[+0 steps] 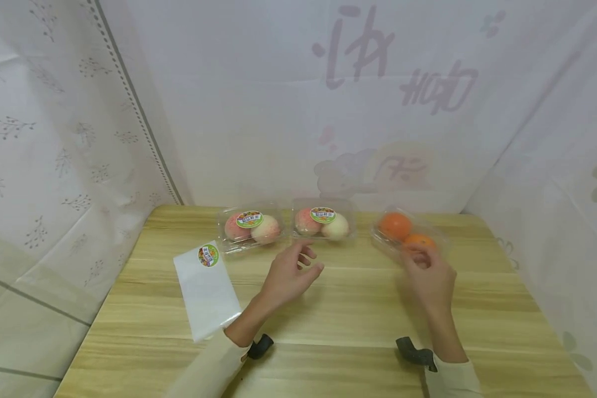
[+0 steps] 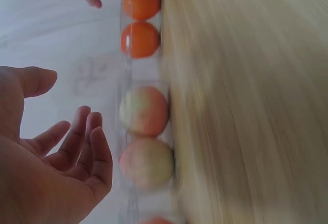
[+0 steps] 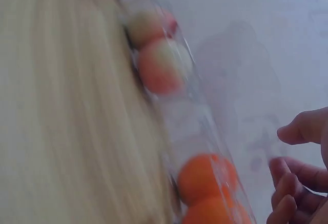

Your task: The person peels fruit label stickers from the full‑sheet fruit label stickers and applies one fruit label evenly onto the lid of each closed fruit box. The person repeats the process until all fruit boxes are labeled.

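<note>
My left hand (image 1: 289, 273) hovers over the table, fingers loosely curled and thumb apart, with nothing in it. Just beyond its fingertips is a clear plastic box (image 1: 350, 210) of two pink-and-cream peaches (image 1: 335, 226), a round fruit-print sticker (image 1: 323, 215) on its lid. To the right, a clear box (image 1: 378, 241) contains two oranges (image 1: 395, 225). My right hand (image 1: 434, 282) is at this box's near side and overlaps the front orange in the head view. In the right wrist view its thumb (image 3: 302, 127) and bent fingers stand apart, with nothing between them.
Another stickered clear box (image 1: 222, 242) of peaches stands at the left back. In front of it lies a white backing sheet (image 1: 206, 298) bearing one round sticker (image 1: 208, 255). Pale printed cloth (image 1: 258, 110) hangs behind the wood-grain table (image 1: 328, 365).
</note>
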Tool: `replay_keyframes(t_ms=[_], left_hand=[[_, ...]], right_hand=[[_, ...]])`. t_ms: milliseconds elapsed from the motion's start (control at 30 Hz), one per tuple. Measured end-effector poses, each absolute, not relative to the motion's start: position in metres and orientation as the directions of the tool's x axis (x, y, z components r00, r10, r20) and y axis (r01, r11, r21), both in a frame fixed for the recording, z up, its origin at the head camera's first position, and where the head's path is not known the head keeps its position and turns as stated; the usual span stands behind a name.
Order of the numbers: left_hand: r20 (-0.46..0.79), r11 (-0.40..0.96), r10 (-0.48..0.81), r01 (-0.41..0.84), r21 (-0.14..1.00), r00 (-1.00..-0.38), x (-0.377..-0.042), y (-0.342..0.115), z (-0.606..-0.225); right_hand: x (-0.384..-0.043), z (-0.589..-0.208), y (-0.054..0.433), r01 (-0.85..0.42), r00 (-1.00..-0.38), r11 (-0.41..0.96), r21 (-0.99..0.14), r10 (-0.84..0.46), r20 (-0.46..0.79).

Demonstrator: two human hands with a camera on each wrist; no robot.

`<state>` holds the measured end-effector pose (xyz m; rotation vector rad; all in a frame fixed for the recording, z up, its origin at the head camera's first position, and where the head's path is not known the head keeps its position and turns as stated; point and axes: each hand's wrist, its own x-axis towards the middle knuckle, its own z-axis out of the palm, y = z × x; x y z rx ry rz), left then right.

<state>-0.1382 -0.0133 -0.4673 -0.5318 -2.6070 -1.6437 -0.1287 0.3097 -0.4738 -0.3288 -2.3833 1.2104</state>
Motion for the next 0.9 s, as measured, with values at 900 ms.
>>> replay_keyframes(t_ms=[900], left_hand=[[0.104, 0.368, 0.371, 0.249, 0.896, -0.923, -0.176, 0.074, -0.470]], right_hand=[[-0.130, -0.490, 0.362, 0.281, -0.887, 0.623, -0.730, 0.459, 0.050]])
